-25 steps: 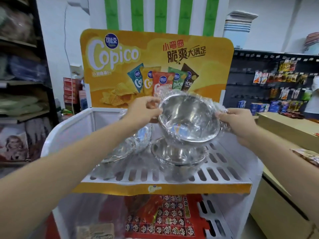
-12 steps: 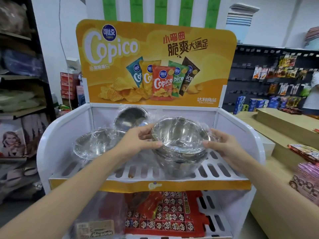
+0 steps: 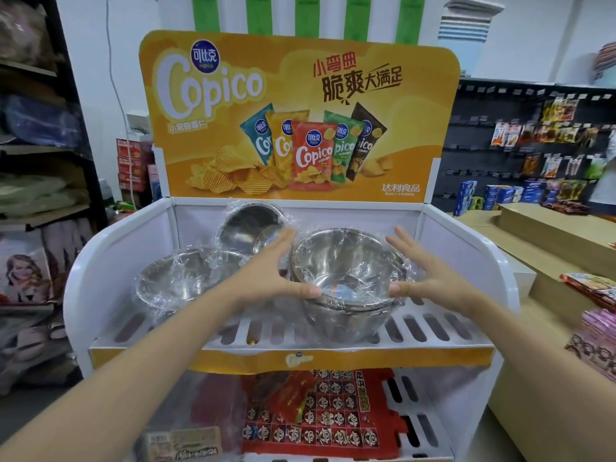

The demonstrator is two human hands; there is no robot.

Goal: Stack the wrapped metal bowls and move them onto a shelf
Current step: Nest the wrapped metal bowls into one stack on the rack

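White slotted shelf [image 3: 433, 328] under a yellow Copico sign [image 3: 300, 111]. Right of centre on it, a stack [image 3: 346, 288] of wrapped bowls, upright, nested. Left of it, another wrapped bowl [image 3: 176, 281]; far behind, one more bowl [image 3: 250, 228] tilted on edge against the back wall. Left hand [image 3: 276, 278] and right hand [image 3: 430, 278] flank the stack, fingers spread flat, only thumb tips touching its near rim, nothing gripped.
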